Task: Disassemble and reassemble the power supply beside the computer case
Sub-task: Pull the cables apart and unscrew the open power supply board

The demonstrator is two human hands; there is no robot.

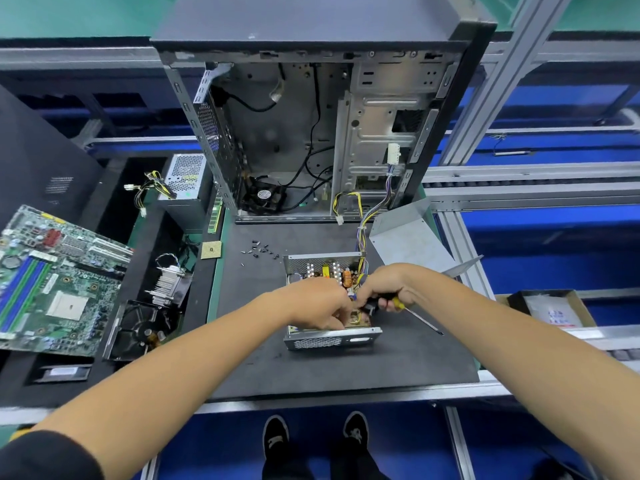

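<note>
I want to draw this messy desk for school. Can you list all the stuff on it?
power supply: one, silver, opened, mat centre
cover: one, grey, right of supply
screws: several, dark, behind supply
computer case: one, black and silver, open, behind mat
second supply: one, silver, left of case
motherboard: one, green, far left
heatsink: one, silver, beside motherboard
screwdriver: one, yellow and black
left hand: inside supply
right hand: grips screwdriver
</note>
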